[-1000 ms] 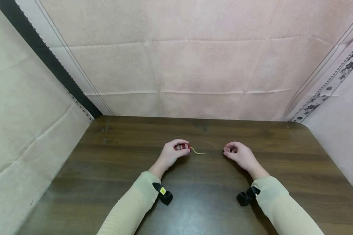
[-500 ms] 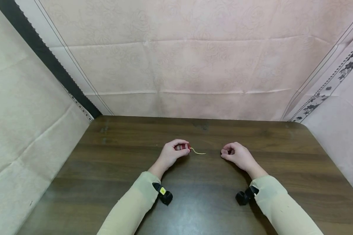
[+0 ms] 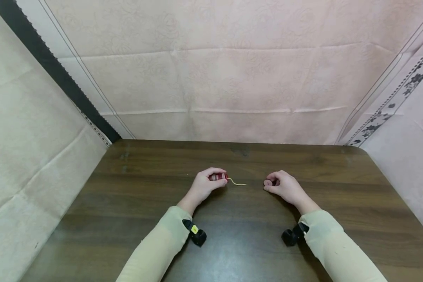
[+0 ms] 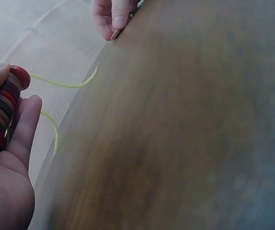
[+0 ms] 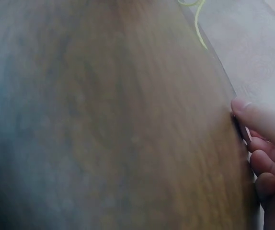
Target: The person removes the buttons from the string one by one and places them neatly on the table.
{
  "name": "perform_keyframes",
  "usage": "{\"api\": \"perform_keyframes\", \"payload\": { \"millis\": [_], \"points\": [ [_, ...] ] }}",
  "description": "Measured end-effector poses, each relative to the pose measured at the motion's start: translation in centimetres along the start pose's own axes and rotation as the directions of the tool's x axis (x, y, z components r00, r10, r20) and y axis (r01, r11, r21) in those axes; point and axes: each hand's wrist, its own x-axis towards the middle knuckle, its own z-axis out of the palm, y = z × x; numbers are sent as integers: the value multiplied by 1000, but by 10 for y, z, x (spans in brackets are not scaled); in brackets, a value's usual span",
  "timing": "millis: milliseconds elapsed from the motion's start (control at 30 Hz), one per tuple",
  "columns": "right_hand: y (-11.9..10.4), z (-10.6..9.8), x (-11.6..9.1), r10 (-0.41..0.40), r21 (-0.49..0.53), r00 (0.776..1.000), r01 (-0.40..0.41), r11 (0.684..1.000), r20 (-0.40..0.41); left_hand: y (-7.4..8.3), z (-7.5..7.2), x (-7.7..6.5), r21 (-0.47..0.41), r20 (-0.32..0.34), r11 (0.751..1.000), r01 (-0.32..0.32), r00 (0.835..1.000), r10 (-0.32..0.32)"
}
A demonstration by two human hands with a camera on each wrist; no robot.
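"Left wrist view first: shows what?"

"Shows a stack of round discs (image 4: 2,108), red, brown and near black, packed face to face, with a yellow cord (image 4: 68,86) running out past the red end. Looks threaded through, though can't see inside."

"Held how?"

"Gripped between the thumb and fingers of the left hand (image 4: 10,170), around mid-table in the head view. Can't tell whether touching the wooden table (image 3: 239,223) or raised just off it."

"And across from that?"

"Shows a flat pinkish disc (image 3: 268,182), pinched between thumb and fingers of the right hand (image 3: 287,186), well apart from the near tip of the cord."

"How far along, then?"

"Well along, judging by the full row already gathered on the cord. Still lacking, as far as visible: that one loose disc, not yet on. Can't tell whether any others remain."

"Differs how from a second ago?"

"Differs little. Shows a slight shift of the right hand toward the cord, with more of the loose disc's face exposed. Matches for the left hand, stack and cord, all in the same place."

"Anything farther out?"

"Just a black wrist camera (image 3: 198,237) on each arm and pale cloth (image 3: 232,82) beyond the far edge."
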Motion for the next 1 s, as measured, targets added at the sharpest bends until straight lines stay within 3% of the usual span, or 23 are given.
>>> {"api": "perform_keyframes", "payload": {
  "millis": [233,433,767,1000],
  "points": [
    [-2,2,0,44,38,997,-42,998,-58,-3,0,2,-15,18,1000,-13,1000,14],
    [-12,9,6,27,68,994,-20,997,-102,-5,0,2,-8,5,1000,-11,1000,11],
    [-44,26,14,23,262,999,-10,965,-47,-3,0,3,5,3,1000,-11,1000,11],
    [-56,40,20,3,427,1000,-13,904,25,1,0,3,-2,23,1000,13,1000,-13]
  ]
}}
